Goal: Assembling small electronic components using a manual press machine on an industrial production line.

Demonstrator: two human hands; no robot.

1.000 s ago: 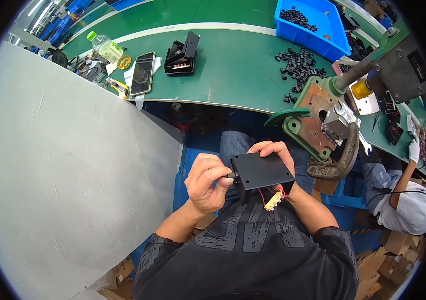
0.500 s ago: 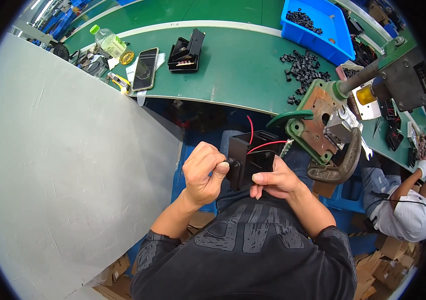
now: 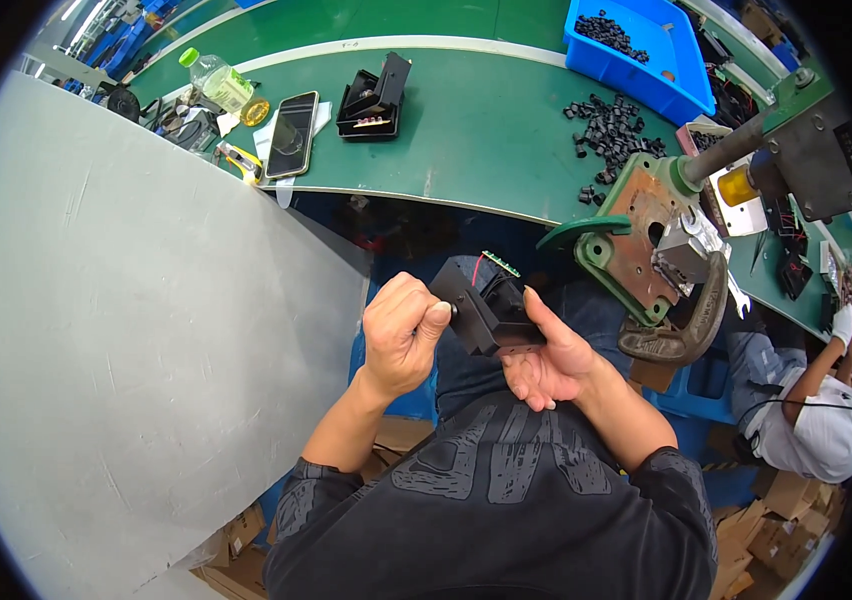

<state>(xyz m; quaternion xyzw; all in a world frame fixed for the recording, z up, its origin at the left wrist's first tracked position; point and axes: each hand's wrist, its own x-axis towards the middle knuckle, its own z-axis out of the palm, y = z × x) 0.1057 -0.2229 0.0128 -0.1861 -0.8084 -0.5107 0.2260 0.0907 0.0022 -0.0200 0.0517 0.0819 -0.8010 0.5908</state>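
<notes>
My left hand (image 3: 401,330) is closed, thumb against bent fingers, on a small round black knob at the left side of a black plastic housing (image 3: 474,315). The thumb hides most of the knob. Palm up, my right hand (image 3: 558,358) grips the housing from the right, its thumb along the edge and fingers beneath. The housing is tilted above my lap. From its far side rises a red wire (image 3: 477,268), leading to a small green circuit board (image 3: 500,264).
A green bench (image 3: 486,130) holds a phone (image 3: 292,135), a bottle (image 3: 218,82), another black housing (image 3: 374,100), loose black caps (image 3: 614,135) and a blue bin (image 3: 636,60). A clamped press (image 3: 636,235) stands right. A grey panel (image 3: 146,340) borders my left; a co-worker (image 3: 811,420) sits right.
The housing has turned and tilted in my hands. Its circuit board has swung from the right to the far side. My right hand has rolled palm up; the left stays at the knob.
</notes>
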